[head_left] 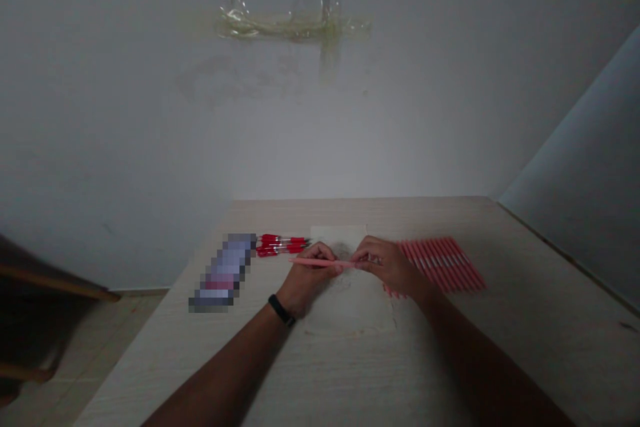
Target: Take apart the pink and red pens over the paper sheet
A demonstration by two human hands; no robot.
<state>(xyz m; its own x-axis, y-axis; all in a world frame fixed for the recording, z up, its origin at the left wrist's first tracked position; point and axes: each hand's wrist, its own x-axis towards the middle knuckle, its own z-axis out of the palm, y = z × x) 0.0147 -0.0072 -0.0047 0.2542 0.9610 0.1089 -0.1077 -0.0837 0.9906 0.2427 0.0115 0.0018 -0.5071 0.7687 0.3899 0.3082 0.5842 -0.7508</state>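
On the tabletop [350,377], a sheet of paper [353,313] lies toward the far edge, a row of pink pens [443,265] nearer the right edge. Over the paper, left hand [309,280] and right hand [395,267] pinch a single pen [306,261] between fingertips.

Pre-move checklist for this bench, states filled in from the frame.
1. Pink pen held by left hand: ok, lying roughly level across the fingers.
2. Right hand at the pen's right end: ok, fingertips together there.
3. A hand free for something else: not ok, both are on the pen.
4. Pen's right end properly fitted: cannot tell, too small and partly covered by fingers.
5. Row of pink pens laid side by side: ok in the visible part; the right hand hides some.
6. Red pens kept apart from the pink row: ok, grouped on the opposite side of the sheet.
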